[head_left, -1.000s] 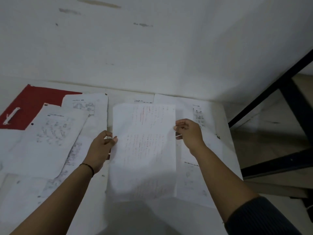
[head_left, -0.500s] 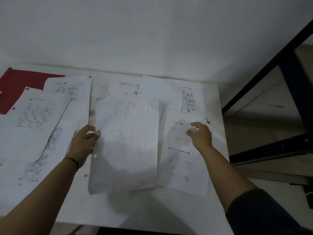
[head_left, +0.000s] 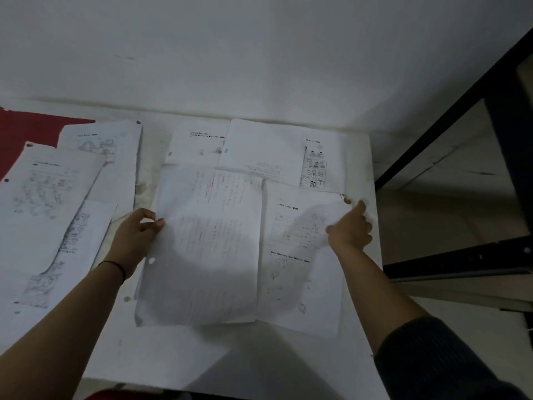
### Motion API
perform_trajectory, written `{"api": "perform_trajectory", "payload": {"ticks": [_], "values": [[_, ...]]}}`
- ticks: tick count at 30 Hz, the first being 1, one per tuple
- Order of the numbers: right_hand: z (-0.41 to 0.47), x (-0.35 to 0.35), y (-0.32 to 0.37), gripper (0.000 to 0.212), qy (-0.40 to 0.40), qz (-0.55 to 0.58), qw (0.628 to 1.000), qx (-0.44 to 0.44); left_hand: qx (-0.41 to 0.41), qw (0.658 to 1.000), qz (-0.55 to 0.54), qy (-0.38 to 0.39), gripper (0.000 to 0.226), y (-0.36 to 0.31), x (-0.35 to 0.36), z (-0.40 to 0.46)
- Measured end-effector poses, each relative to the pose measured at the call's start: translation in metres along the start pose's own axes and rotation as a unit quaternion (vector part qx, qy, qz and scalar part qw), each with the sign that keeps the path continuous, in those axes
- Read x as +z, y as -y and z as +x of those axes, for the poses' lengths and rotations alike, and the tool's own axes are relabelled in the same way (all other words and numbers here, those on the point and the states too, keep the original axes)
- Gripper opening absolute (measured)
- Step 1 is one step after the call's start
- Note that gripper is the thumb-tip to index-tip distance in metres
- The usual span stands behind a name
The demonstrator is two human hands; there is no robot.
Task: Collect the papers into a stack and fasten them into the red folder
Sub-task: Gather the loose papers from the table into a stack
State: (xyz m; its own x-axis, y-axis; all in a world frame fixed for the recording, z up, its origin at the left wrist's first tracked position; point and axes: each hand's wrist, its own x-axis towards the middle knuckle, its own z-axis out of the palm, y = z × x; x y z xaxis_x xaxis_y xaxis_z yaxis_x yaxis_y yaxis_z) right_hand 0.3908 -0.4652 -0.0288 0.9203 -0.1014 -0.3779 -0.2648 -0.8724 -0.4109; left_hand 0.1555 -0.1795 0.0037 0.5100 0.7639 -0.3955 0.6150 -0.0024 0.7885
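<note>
L hand (head_left: 135, 241) pinches the left edge of a handwritten sheet (head_left: 207, 243), mid-bench (head_left: 178, 356). R hand (head_left: 350, 230) grips the right edge of the printed sheet (head_left: 300, 287) just beside it, fingers curled. More papers (head_left: 52, 215) lie spread to the left w/ the red folder (head_left: 26, 134) at far-left back, partly under them.

Bare table (head_left: 178, 359) along lower centre of frame: open passage. Loose papers (head_left: 52, 215) crowd left and centre. Wall (head_left: 259, 53) closes the top; black frame (head_left: 450, 116) bars upper right.
</note>
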Motion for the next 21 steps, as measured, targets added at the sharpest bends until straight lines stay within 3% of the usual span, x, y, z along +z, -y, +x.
{"api": "perform_trajectory", "payload": {"ticks": [4,5,12,17,21], "values": [[0.009,-0.009,0.000,0.017,0.001,0.059,0.998,-0.022,-0.007,1.000,-0.012,0.006,0.008,-0.003,0.001,0.001],[0.012,-0.013,0.001,0.012,0.006,0.071,0.997,-0.041,-0.013,1.000,-0.020,0.008,0.008,-0.003,0.001,0.002],[0.030,-0.055,0.014,0.033,0.049,0.178,0.976,-0.115,-0.023,0.997,-0.068,0.017,0.006,-0.014,0.002,0.010],[0.018,-0.096,0.049,0.006,0.029,0.197,0.966,-0.164,-0.018,0.994,-0.107,0.023,0.011,-0.027,-0.008,0.015],[0.013,-0.119,0.071,0.015,0.032,0.211,0.952,-0.217,-0.003,0.990,-0.136,0.026,0.012,-0.038,-0.013,0.019]]}}
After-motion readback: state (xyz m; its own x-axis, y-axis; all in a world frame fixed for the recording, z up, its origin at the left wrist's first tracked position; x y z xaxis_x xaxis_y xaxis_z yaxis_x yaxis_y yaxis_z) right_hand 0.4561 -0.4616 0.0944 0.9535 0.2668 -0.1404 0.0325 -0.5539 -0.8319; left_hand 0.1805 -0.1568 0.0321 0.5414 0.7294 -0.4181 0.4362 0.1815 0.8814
